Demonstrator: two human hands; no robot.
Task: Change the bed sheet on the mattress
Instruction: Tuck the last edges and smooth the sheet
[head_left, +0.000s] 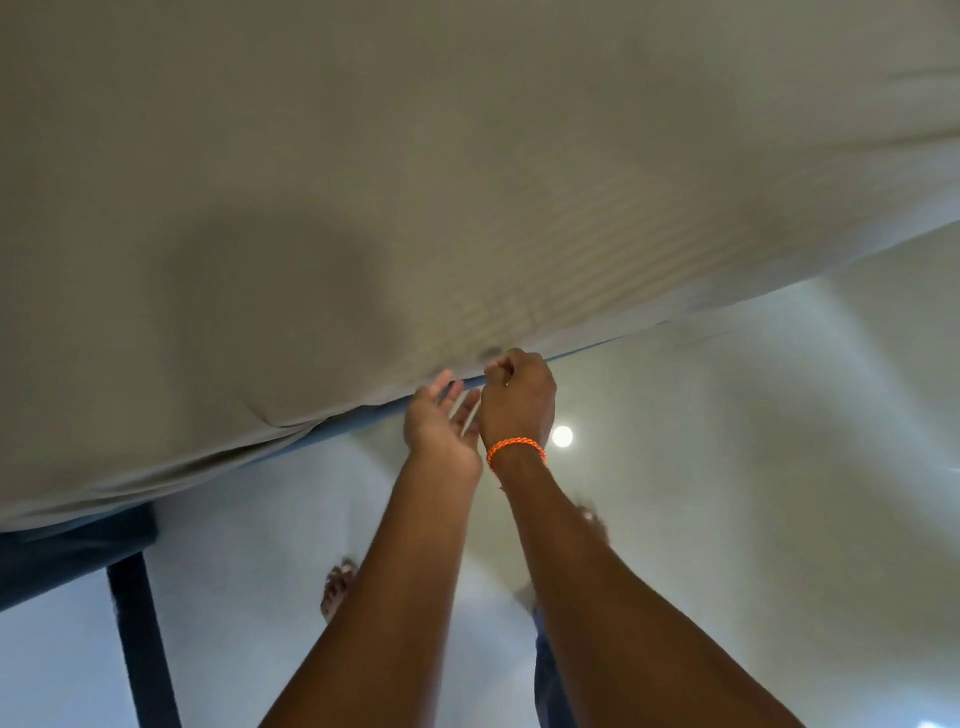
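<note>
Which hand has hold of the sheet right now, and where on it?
The right hand pinches the beige sheet at its lower edge, along the blue mattress border. The left hand is open beside it, holding nothing.

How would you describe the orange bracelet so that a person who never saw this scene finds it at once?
Start from the large beige sheet that fills the upper part of the view, and follow its lower edge to where two hands meet. The right hand grips that edge, and the bracelet sits on the wrist just below it. It is a braided bright orange band; the left hand beside it has a bare wrist.
</note>
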